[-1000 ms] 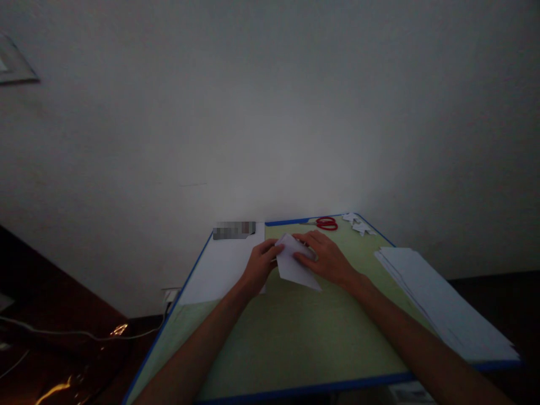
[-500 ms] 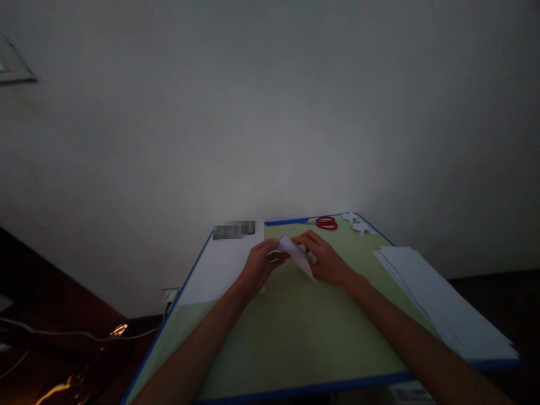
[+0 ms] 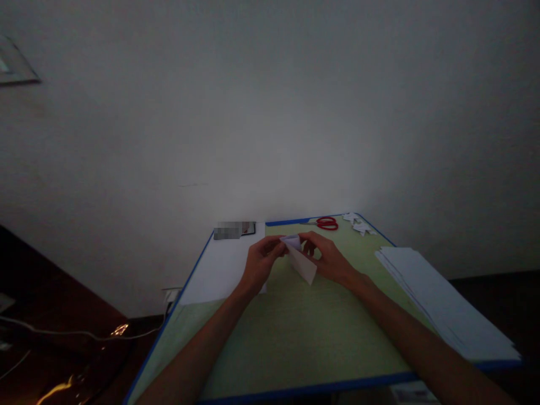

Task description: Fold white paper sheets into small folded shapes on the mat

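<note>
A small piece of folded white paper (image 3: 302,265) is held up between my two hands over the middle of the green table. My left hand (image 3: 262,260) pinches its left upper corner between thumb and fingers. On the other side, my right hand (image 3: 325,256) grips its right edge, fingers curled behind it. One flap hangs down toward me in a point, and a folded layer shows at the top. The fingertips behind the paper are partly hidden.
Red-handled scissors (image 3: 327,223) lie at the back edge. Small folded paper pieces (image 3: 361,228) sit in the far right corner. A stack of white paper (image 3: 442,301) lies along the right side. A white sheet (image 3: 215,270) with a phone-like object (image 3: 248,229) is at left.
The folded paper has turned, so its hanging flap now faces me more broadly and the fold on top shows. My left thumb has shifted onto the paper's near side.
</note>
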`<state>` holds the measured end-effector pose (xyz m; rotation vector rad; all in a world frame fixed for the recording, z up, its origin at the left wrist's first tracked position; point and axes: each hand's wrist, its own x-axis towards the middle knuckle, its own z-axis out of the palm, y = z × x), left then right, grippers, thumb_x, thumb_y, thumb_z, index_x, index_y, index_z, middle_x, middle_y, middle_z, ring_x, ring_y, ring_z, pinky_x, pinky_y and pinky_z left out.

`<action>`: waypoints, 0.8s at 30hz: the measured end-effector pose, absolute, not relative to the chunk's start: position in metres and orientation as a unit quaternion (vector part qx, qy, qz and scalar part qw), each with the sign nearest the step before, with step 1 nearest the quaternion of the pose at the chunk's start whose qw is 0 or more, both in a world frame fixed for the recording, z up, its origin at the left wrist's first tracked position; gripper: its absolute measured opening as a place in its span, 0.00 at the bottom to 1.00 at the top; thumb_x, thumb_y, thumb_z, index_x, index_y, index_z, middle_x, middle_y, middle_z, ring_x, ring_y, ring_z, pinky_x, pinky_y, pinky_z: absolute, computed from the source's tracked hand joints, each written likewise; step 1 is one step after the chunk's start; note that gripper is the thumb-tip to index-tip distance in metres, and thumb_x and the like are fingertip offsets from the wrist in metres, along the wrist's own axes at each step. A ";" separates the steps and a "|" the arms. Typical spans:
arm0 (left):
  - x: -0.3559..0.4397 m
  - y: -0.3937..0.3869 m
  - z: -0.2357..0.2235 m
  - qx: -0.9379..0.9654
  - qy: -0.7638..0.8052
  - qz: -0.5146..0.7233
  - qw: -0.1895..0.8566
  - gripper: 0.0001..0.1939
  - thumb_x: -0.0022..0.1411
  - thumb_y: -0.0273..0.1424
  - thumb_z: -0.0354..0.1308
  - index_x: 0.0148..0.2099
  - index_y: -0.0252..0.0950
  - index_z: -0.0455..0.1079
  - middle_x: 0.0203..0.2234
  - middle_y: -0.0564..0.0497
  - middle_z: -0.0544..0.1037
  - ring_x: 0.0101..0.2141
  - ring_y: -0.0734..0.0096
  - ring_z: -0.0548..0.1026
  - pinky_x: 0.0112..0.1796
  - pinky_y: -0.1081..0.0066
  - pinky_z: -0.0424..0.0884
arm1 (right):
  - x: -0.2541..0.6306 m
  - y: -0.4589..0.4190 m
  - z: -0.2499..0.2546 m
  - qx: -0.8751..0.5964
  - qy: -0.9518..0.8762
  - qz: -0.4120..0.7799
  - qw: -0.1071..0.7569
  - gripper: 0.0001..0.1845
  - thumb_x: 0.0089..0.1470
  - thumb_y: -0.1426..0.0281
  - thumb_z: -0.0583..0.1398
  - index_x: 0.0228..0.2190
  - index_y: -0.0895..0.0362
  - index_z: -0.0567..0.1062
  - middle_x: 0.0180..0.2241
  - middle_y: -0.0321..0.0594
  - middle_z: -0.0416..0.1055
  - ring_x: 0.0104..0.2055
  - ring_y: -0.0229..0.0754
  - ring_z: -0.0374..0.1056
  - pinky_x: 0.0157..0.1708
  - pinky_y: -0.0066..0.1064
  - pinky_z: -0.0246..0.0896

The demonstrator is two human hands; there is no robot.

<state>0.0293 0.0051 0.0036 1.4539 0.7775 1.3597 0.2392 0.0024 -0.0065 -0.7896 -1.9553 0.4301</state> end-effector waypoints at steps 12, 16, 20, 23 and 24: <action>0.025 0.014 -0.006 0.647 0.379 0.525 0.403 0.14 0.58 0.40 0.66 0.40 0.34 0.77 0.35 0.46 0.82 0.35 0.63 0.79 0.38 0.65 0.76 | 0.239 0.002 -0.011 -0.330 -0.800 0.258 0.429 0.36 0.55 0.76 0.61 0.64 0.52 0.62 0.43 0.43 0.75 0.38 0.42 0.73 0.38 0.33 0.67; 0.026 0.014 -0.008 0.648 0.381 0.516 0.411 0.14 0.58 0.40 0.66 0.40 0.34 0.77 0.35 0.45 0.82 0.36 0.62 0.79 0.38 0.64 0.77 | 0.241 0.001 -0.011 -0.323 -0.804 0.264 0.423 0.36 0.56 0.76 0.60 0.64 0.51 0.61 0.44 0.43 0.75 0.38 0.41 0.73 0.37 0.31 0.66; 0.025 0.013 -0.007 0.654 0.383 0.512 0.405 0.14 0.59 0.40 0.66 0.41 0.34 0.77 0.36 0.45 0.82 0.36 0.62 0.79 0.39 0.64 0.77 | 0.242 0.000 -0.010 -0.344 -0.800 0.252 0.423 0.30 0.57 0.76 0.60 0.59 0.51 0.64 0.45 0.43 0.75 0.35 0.40 0.73 0.34 0.30 0.66; 0.026 0.010 -0.006 0.661 0.390 0.507 0.393 0.13 0.59 0.39 0.67 0.40 0.34 0.78 0.35 0.45 0.82 0.34 0.64 0.79 0.38 0.65 0.77 | 0.242 0.000 -0.008 -0.342 -0.805 0.235 0.423 0.26 0.59 0.73 0.61 0.57 0.51 0.66 0.46 0.44 0.75 0.40 0.42 0.74 0.38 0.32 0.67; 0.026 0.009 -0.005 0.662 0.389 0.508 0.390 0.13 0.59 0.39 0.67 0.41 0.34 0.78 0.36 0.45 0.82 0.34 0.64 0.79 0.38 0.65 0.77 | 0.242 0.000 -0.007 -0.343 -0.807 0.230 0.422 0.24 0.59 0.73 0.61 0.56 0.51 0.67 0.46 0.44 0.75 0.40 0.43 0.74 0.38 0.32 0.66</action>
